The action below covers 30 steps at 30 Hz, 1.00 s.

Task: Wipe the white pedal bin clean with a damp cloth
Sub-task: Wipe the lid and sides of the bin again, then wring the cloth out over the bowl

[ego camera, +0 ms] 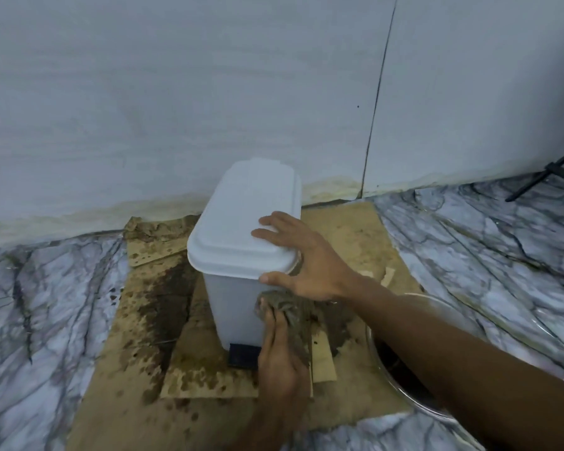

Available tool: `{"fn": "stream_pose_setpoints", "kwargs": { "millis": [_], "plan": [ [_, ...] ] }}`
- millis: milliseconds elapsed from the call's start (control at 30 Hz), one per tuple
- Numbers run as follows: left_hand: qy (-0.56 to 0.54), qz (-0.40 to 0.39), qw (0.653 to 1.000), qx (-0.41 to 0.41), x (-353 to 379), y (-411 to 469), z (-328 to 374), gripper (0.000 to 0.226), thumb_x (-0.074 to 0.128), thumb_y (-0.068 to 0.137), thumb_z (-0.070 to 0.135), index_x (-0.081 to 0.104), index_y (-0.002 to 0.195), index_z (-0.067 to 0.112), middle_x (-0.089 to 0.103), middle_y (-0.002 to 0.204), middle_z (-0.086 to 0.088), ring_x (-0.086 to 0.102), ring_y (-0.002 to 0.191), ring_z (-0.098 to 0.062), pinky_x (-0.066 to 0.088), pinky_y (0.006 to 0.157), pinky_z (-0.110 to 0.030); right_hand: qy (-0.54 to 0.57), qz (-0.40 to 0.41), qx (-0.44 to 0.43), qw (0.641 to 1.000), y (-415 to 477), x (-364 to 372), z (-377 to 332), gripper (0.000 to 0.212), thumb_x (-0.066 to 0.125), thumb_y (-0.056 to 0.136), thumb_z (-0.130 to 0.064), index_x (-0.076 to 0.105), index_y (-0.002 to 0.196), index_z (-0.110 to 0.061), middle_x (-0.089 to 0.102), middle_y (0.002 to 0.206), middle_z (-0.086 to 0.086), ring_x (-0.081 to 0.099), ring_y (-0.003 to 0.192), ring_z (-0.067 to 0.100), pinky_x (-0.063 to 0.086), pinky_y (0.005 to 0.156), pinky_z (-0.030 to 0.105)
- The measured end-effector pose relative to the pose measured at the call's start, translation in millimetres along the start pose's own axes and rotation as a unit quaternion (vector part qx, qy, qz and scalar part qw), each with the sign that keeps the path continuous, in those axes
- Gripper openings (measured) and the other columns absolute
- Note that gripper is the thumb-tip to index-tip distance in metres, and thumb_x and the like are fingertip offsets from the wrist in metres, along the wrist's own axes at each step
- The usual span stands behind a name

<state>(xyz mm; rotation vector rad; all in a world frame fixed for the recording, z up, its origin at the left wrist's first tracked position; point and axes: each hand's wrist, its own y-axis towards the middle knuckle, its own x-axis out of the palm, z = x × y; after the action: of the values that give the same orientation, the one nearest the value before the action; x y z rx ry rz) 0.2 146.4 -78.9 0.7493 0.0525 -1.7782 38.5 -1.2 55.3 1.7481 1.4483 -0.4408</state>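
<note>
Standing on a sheet of stained, damp-looking cardboard point(355, 236) close to the pale wall point(176, 92), the white pedal bin point(232, 297) is upright with its lid point(241, 222) down and its dark pedal point(243, 354) facing the near side. The right hand point(310, 265) reaches in from the near right and rests on the lid's near right corner. Its grip is open, with the fingers spread flat on the lid's top and the thumb lying along the near edge of the rim. Just below it, the left hand point(280, 359) comes up from the near edge of the view. Its grip is closed around a bunched, dirty grey-brown cloth point(290, 307), which it holds against the right part of the bin's near face, above and right of the pedal. So the bin lies directly against the far side of that grip, with the cloth sandwiched between fingers and plastic, while the right hand sits on top of the bin. Dark brown stains spread over the cardboard to the left of the bin. Marbled grey floor point(46, 304) surrounds the cardboard. A clear round bowl point(381, 369) sits on the near right, partly hidden under the right forearm, and a thin black stand leg point(541, 179) rests on the floor at the far right.
</note>
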Motion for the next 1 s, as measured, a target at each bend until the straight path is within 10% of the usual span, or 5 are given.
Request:
{"fn": "stream_pose_setpoints", "kwargs": {
  "millis": [200, 433, 800, 1000],
  "plan": [
    [-0.172, -0.160, 0.957, -0.170, -23.6, -6.1, 74.5, 0.048, 0.045, 0.102, 0.004, 0.053, 0.145, 0.025, 0.057, 0.139, 0.013, 0.050, 0.129, -0.009, 0.036, 0.116, -0.031, 0.076, 0.069, 0.009, 0.995, -75.2, -20.0, 5.3, 0.063, 0.078, 0.080, -0.008, 0.058, 0.139, -0.012, 0.055, 0.147, 0.001, 0.037, 0.146, 0.010, 0.032, 0.121, 0.040],
    [-0.303, -0.374, 0.848, -0.223, -22.6, 28.3, 103.3, 0.041, 0.044, 0.095, -0.014, 0.075, 0.113, 0.006, 0.074, 0.113, -0.017, 0.070, 0.108, -0.031, 0.055, 0.096, -0.041, 0.180, -0.080, 0.169, 0.966, -122.5, -75.4, 20.1, 0.047, 0.081, 0.076, -0.007, 0.072, 0.122, -0.016, 0.074, 0.119, 0.000, 0.067, 0.115, 0.013, 0.053, 0.098, 0.033],
    [-0.093, -0.475, 0.874, -0.031, 17.5, 33.3, 101.4, 0.022, 0.066, 0.084, 0.011, 0.077, 0.101, 0.019, 0.077, 0.094, -0.003, 0.073, 0.093, -0.021, 0.057, 0.087, -0.053, 0.130, -0.009, 0.245, 0.961, -182.0, -96.4, 51.3, 0.014, 0.076, 0.079, 0.001, 0.081, 0.088, -0.010, 0.079, 0.087, 0.006, 0.075, 0.084, 0.021, 0.062, 0.081, 0.042],
    [0.027, -0.454, 0.887, 0.083, 48.9, -2.4, 97.0, 0.042, 0.071, 0.072, 0.040, 0.068, 0.113, 0.031, 0.073, 0.099, 0.012, 0.067, 0.089, -0.008, 0.058, 0.080, -0.031, 0.146, 0.023, 0.308, 0.940, -221.3, -92.4, 60.8, 0.012, 0.077, 0.081, 0.005, 0.081, 0.088, -0.004, 0.079, 0.087, 0.004, 0.075, 0.084, 0.015, 0.059, 0.077, 0.022]
  ]
}}
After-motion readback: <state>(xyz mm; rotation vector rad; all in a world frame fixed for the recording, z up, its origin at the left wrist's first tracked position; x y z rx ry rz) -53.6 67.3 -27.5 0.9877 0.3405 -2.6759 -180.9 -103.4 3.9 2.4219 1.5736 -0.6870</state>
